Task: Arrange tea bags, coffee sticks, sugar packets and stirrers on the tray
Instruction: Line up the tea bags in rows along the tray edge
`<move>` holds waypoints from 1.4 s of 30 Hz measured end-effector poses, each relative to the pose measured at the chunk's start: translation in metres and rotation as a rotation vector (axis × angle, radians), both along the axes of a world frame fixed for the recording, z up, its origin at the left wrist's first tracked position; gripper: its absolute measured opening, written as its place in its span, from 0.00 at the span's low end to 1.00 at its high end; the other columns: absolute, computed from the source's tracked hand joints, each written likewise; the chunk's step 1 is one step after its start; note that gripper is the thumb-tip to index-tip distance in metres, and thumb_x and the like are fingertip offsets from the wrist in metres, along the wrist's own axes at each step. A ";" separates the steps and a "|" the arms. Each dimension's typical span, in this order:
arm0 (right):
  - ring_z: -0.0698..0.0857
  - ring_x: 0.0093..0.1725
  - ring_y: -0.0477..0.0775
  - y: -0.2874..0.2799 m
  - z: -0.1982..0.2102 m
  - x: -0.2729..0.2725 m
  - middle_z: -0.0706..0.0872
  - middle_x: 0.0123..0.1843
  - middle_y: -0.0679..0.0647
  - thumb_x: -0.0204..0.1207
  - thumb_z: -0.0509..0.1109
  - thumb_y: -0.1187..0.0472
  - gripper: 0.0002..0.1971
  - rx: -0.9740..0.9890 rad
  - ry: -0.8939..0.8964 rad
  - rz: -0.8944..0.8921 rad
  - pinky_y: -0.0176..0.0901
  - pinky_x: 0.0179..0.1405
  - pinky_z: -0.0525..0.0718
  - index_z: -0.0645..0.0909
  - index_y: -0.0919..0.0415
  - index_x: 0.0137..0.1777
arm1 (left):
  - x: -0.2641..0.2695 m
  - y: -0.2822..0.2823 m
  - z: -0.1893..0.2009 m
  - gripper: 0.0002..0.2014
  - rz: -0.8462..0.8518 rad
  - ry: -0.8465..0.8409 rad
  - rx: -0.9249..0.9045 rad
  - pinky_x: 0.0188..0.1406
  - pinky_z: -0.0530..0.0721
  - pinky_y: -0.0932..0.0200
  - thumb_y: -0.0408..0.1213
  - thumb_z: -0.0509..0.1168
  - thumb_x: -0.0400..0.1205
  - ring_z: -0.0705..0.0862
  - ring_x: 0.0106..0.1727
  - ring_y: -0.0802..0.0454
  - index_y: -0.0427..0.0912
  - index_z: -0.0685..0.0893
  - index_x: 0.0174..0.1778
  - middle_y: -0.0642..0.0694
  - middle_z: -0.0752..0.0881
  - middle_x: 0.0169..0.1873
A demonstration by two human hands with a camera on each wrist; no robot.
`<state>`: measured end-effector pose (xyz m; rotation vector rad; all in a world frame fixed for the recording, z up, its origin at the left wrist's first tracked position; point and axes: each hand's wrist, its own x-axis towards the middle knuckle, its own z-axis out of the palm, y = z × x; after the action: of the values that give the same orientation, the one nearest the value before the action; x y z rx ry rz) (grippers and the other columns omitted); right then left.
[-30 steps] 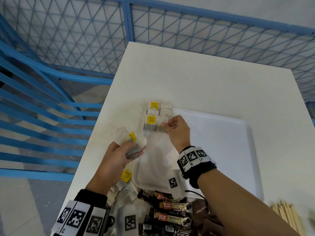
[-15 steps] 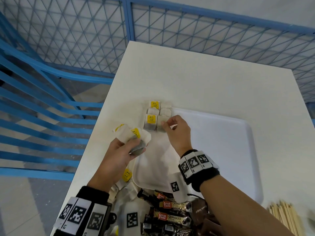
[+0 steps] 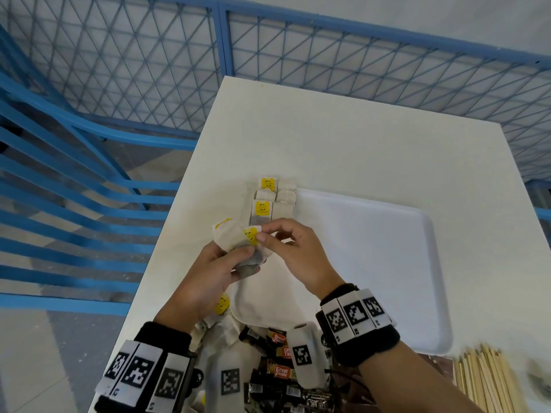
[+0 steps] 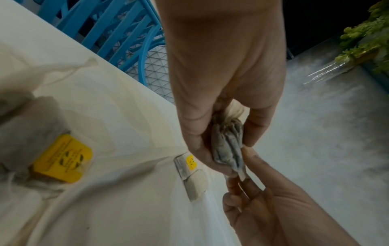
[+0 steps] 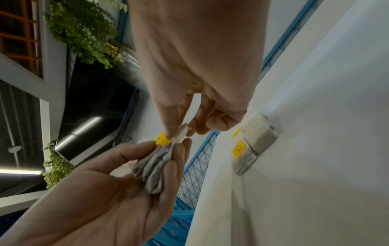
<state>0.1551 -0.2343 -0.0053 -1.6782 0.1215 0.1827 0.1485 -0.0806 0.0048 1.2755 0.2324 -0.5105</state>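
My left hand (image 3: 214, 275) grips a bunch of tea bags (image 3: 235, 242) with yellow tags above the tray's left edge; the same bunch (image 4: 228, 146) (image 5: 154, 168) shows in both wrist views. My right hand (image 3: 262, 236) pinches the top edge of one tea bag in that bunch. Several tea bags (image 3: 269, 201) lie in two short rows at the far left corner of the white tray (image 3: 387, 263). Coffee sticks (image 3: 280, 362) lie in a pile by the near table edge. Wooden stirrers (image 3: 489, 380) lie at the near right.
More loose tea bags (image 3: 222, 305) lie on the white table (image 3: 343, 138) under my left wrist. A blue mesh fence (image 3: 268, 55) runs behind the table and blue railings (image 3: 59, 204) stand to its left. Brown packets (image 3: 435, 362) peek out near the stirrers.
My right hand left the rows of tea bags on the tray and came back to the bunch. My left hand raised the bunch a little toward it.
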 end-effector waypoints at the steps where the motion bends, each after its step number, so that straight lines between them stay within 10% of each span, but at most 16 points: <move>1: 0.78 0.37 0.36 -0.001 0.001 0.000 0.86 0.44 0.46 0.74 0.73 0.63 0.03 0.011 0.004 -0.006 0.27 0.38 0.76 0.86 0.60 0.46 | -0.001 0.000 0.000 0.11 0.013 0.004 -0.008 0.37 0.85 0.62 0.26 0.59 0.82 0.89 0.44 0.50 0.36 0.83 0.57 0.44 0.89 0.41; 20: 0.84 0.33 0.44 0.003 -0.009 -0.006 0.85 0.38 0.56 0.76 0.69 0.68 0.03 0.182 0.173 -0.095 0.32 0.33 0.84 0.82 0.60 0.43 | -0.007 0.016 -0.013 0.08 0.181 0.000 0.034 0.42 0.88 0.59 0.28 0.63 0.80 0.88 0.47 0.53 0.39 0.84 0.52 0.50 0.90 0.40; 36: 0.82 0.33 0.47 0.020 -0.055 0.038 0.85 0.35 0.53 0.70 0.75 0.67 0.13 -0.097 0.152 -0.367 0.40 0.39 0.83 0.73 0.52 0.37 | -0.008 0.029 -0.018 0.07 0.257 0.050 0.044 0.47 0.89 0.57 0.28 0.63 0.81 0.88 0.49 0.51 0.39 0.83 0.52 0.50 0.89 0.42; 42: 0.78 0.30 0.40 0.018 -0.056 0.037 0.79 0.29 0.47 0.70 0.75 0.69 0.12 -0.228 0.043 -0.285 0.22 0.31 0.76 0.74 0.59 0.44 | -0.008 0.030 -0.018 0.10 0.227 0.053 0.070 0.49 0.88 0.55 0.30 0.63 0.81 0.88 0.52 0.49 0.37 0.83 0.56 0.47 0.89 0.46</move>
<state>0.1917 -0.2166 -0.0617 -1.8621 0.4239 -0.0110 0.1405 -0.0509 -0.0128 1.2859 0.4377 -0.3446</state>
